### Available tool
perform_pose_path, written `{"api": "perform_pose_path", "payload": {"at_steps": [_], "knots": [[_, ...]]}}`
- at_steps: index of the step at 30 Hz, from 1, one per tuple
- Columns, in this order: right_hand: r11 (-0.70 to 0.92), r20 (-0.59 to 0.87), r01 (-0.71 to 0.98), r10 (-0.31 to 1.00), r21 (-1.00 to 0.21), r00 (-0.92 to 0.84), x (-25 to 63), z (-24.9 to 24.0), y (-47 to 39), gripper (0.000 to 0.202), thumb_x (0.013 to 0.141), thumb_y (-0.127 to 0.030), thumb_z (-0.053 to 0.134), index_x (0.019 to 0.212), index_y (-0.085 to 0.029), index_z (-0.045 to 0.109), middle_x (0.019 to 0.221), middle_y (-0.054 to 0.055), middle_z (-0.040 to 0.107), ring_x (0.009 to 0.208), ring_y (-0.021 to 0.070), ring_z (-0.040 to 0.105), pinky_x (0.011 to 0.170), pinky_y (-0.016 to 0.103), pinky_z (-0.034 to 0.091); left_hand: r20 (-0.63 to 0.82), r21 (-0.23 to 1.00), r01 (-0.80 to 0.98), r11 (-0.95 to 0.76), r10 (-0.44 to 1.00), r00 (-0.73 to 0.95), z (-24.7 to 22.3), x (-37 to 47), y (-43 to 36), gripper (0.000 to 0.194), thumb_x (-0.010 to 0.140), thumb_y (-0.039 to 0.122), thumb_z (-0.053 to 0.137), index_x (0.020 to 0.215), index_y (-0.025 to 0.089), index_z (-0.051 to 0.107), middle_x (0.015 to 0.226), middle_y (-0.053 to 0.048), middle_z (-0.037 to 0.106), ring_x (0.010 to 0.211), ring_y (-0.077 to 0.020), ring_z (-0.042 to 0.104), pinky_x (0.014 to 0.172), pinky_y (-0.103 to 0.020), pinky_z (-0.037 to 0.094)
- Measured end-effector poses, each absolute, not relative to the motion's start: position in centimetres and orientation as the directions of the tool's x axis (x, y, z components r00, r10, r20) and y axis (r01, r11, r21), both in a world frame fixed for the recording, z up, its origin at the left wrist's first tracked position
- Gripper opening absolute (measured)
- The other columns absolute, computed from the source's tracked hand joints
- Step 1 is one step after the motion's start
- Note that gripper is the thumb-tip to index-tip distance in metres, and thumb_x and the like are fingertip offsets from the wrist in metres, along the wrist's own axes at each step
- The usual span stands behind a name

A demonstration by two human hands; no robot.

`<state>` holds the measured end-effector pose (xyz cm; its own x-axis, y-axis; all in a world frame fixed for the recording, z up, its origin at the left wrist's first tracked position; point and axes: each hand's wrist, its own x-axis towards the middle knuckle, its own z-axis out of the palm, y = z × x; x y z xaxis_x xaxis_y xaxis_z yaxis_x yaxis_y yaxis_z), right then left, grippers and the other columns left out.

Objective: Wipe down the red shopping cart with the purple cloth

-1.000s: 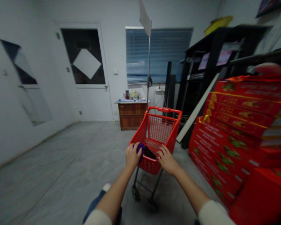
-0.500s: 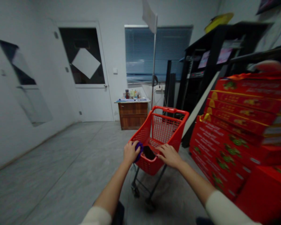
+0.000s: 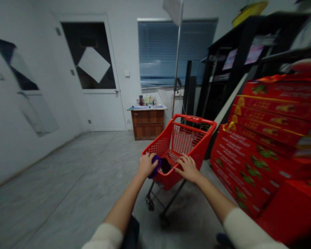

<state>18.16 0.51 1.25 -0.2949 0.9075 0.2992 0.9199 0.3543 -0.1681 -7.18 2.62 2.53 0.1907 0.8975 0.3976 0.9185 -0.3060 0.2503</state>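
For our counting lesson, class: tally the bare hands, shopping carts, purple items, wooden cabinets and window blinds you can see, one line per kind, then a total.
Hands: 2, left hand and right hand
Cart: 1
Purple item: 1
Cabinet: 1
Blind: 1
Total: 6

The cart [image 3: 200,148] has swung round: its handle [image 3: 194,119] now stands farther right, clear of the edge of the cabinet [image 3: 148,125] and nearer the boxes [image 3: 254,164]. The pole [image 3: 177,48] has shifted right too, crossing the blinds [image 3: 155,52] about midway. The foot of the white board [image 3: 232,98] is now hidden behind the cart. The view tips slightly lower. Whether the wheels [image 3: 150,204] have rolled as well is hard to tell in this blur.
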Motion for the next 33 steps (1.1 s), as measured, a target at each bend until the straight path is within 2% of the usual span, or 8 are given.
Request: {"api": "perform_pose_path", "payload": {"at_steps": [7, 11, 15, 17, 21, 27, 30, 33], "knots": [[0.223, 0.372, 0.962, 0.916, -0.16, -0.15, 15.5, 1.0, -0.2, 0.039, 0.091, -0.053, 0.046, 0.114, -0.029, 0.065, 0.128, 0.008, 0.058, 0.135, 0.0258, 0.034, 0.115, 0.05, 0.012, 0.444, 0.307, 0.928, -0.212, 0.894, 0.057, 1.6, -5.1, 0.8, 0.035, 0.089, 0.04, 0.052, 0.121, 0.028, 0.062, 0.106, -0.007, 0.061, 0.099, -0.0225, 0.057, 0.087, -0.036, 0.039], [0.191, 0.42, 0.972, 0.9, -0.138, -0.117, 14.5, 1.3, -0.8, 0.038, 0.092, -0.053, 0.044, 0.11, -0.029, 0.067, 0.124, 0.008, 0.061, 0.13, 0.0263, 0.039, 0.113, 0.051, 0.011, 0.486, 0.296, 0.9, -0.32, 0.862, 0.146, 1.1, -4.3, -0.6, 0.036, 0.088, 0.04, 0.054, 0.12, 0.028, 0.062, 0.105, -0.006, 0.061, 0.098, -0.0222, 0.056, 0.09, -0.036, 0.039], [0.271, 0.397, 0.959, 0.892, -0.083, -0.218, 14.9, 2.8, -0.3, 0.043, 0.094, -0.055, 0.038, 0.109, -0.028, 0.068, 0.114, 0.008, 0.065, 0.116, 0.0246, 0.048, 0.112, 0.045, 0.015, 0.413, 0.307, 0.837, -0.452, 0.856, 0.311, 1.9, -7.2, 1.0, 0.034, 0.088, 0.039, 0.054, 0.12, 0.028, 0.062, 0.106, -0.004, 0.063, 0.102, -0.0202, 0.057, 0.093, -0.034, 0.039], [0.264, 0.381, 0.964, 0.896, -0.043, -0.229, 15.6, 3.7, 0.5, 0.045, 0.096, -0.051, 0.035, 0.113, -0.026, 0.067, 0.116, 0.009, 0.064, 0.114, 0.0235, 0.049, 0.111, 0.041, 0.017, 0.388, 0.308, 0.825, -0.474, 0.854, 0.347, 2.4, -8.7, 2.0, 0.034, 0.088, 0.039, 0.053, 0.12, 0.028, 0.061, 0.108, -0.004, 0.064, 0.105, -0.0196, 0.058, 0.095, -0.034, 0.039], [0.198, 0.281, 0.979, 0.937, 0.056, -0.206, 16.8, 4.8, 1.8, 0.046, 0.1, -0.042, 0.028, 0.116, -0.023, 0.066, 0.119, 0.011, 0.063, 0.116, 0.0238, 0.049, 0.109, 0.041, 0.019, 0.379, 0.324, 0.867, -0.379, 0.891, 0.248, 2.9, -8.9, 2.4, 0.034, 0.089, 0.039, 0.052, 0.121, 0.028, 0.06, 0.112, -0.004, 0.064, 0.105, -0.0192, 0.058, 0.093, -0.033, 0.039], [0.12, 0.261, 0.989, 0.955, 0.089, -0.139, 15.6, 4.9, 1.1, 0.047, 0.1, -0.041, 0.024, 0.119, -0.027, 0.065, 0.119, 0.011, 0.063, 0.115, 0.0268, 0.05, 0.107, 0.044, 0.02, 0.384, 0.265, 0.964, 0.0, 0.917, -0.105, 3.4, -2.6, 0.3, 0.037, 0.091, 0.043, 0.044, 0.114, 0.02, 0.063, 0.104, -0.013, 0.064, 0.099, -0.0281, 0.059, 0.087, -0.04, 0.038], [0.118, 0.248, 0.987, 0.958, 0.107, -0.141, 15.9, 5.1, 0.9, 0.048, 0.1, -0.042, 0.024, 0.12, -0.028, 0.065, 0.121, 0.01, 0.063, 0.114, 0.027, 0.05, 0.105, 0.044, 0.022, 0.337, 0.247, 0.969, 0.005, 0.937, -0.091, 4.1, -1.2, 0.3, 0.038, 0.091, 0.043, 0.044, 0.114, 0.019, 0.062, 0.105, -0.014, 0.064, 0.1, -0.0296, 0.059, 0.087, -0.041, 0.037], [0.192, 0.202, 0.975, 0.956, 0.115, -0.212, 17.4, 5.4, 1.2, 0.048, 0.101, -0.044, 0.022, 0.123, -0.031, 0.063, 0.12, 0.009, 0.063, 0.112, 0.0256, 0.051, 0.1, 0.042, 0.027, 0.28, 0.265, 0.954, -0.138, 0.958, 0.061, 4.3, -3.0, 0.8, 0.037, 0.092, 0.043, 0.044, 0.12, 0.024, 0.06, 0.109, -0.01, 0.066, 0.103, -0.0261, 0.06, 0.092, -0.041, 0.036]]}}
